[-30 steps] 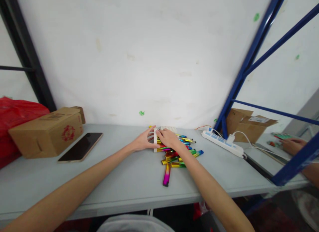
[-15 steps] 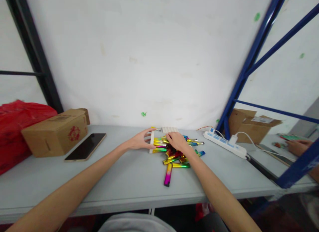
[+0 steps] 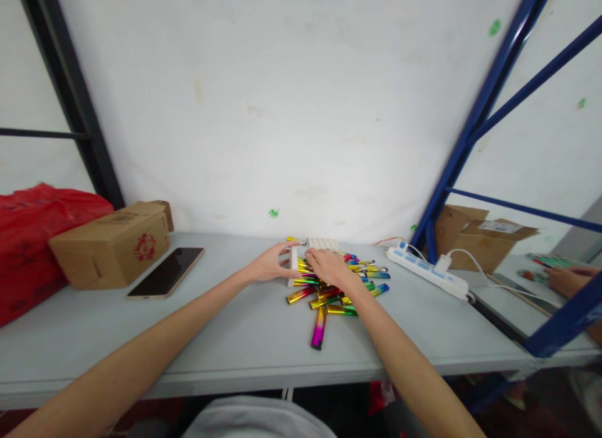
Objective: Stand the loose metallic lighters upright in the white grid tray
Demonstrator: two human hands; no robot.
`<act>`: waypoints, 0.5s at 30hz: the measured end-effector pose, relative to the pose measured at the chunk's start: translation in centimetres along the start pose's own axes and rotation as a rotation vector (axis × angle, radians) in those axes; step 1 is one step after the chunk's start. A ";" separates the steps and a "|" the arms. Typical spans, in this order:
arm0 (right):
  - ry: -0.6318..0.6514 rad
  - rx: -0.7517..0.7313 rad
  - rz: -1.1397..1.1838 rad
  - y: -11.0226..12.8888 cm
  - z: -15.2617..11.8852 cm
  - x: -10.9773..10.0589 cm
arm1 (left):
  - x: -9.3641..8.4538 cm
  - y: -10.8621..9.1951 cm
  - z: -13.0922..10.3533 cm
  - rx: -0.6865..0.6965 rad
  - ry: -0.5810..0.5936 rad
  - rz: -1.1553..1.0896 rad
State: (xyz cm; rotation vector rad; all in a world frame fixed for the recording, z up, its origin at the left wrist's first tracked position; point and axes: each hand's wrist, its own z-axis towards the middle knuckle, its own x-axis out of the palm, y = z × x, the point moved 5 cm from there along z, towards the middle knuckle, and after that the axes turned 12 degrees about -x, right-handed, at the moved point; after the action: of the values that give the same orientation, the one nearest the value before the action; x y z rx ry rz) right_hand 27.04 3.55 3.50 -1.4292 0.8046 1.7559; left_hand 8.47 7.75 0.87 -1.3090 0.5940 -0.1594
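Observation:
My left hand (image 3: 273, 263) is closed on the ends of a narrow white strip-like tray (image 3: 294, 262), thumb on the near end and fingers on the far end. Against the tray's right side lies a pile of shiny lighters (image 3: 324, 295) in gold, green, red, purple and blue. Over this pile, beside the tray, my right hand (image 3: 329, 267) has its fingers bent and pressed together; what they grip is hidden. One gold-and-purple lighter (image 3: 318, 328) sticks out at the near side.
Behind the pile stands a white slotted tray (image 3: 323, 243) near the wall. A phone (image 3: 167, 273), a cardboard box (image 3: 113, 243) and a red bag (image 3: 42, 250) are at left. To the right are a power strip (image 3: 427, 272), a blue rack post (image 3: 463, 137) and another person's hands (image 3: 569, 278).
My right hand has shifted slightly left, closer to the white tray. A gold-and-red lighter now lies at the pile's near left, and some lighters beside the tray are arranged differently.

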 end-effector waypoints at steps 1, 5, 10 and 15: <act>0.003 0.005 -0.034 0.6 0.0 0.1 | 0.3 0.1 0.1 0.021 -0.007 0.004; -0.032 -0.049 -0.164 2.5 -0.3 0.2 | 1.0 0.2 0.5 0.059 -0.030 0.005; -0.041 -0.117 -0.204 2.4 -0.9 0.5 | 0.8 -0.7 0.5 -0.008 0.004 0.068; -0.026 -0.046 -0.132 0.7 -1.3 0.8 | -1.4 -1.2 -0.2 -0.089 0.058 0.222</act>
State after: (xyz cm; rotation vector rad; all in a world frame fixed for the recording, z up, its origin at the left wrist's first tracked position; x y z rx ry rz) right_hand 27.08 2.21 2.43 -1.4522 0.6455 1.6987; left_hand 7.49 7.89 2.39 -1.3177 0.7984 0.0115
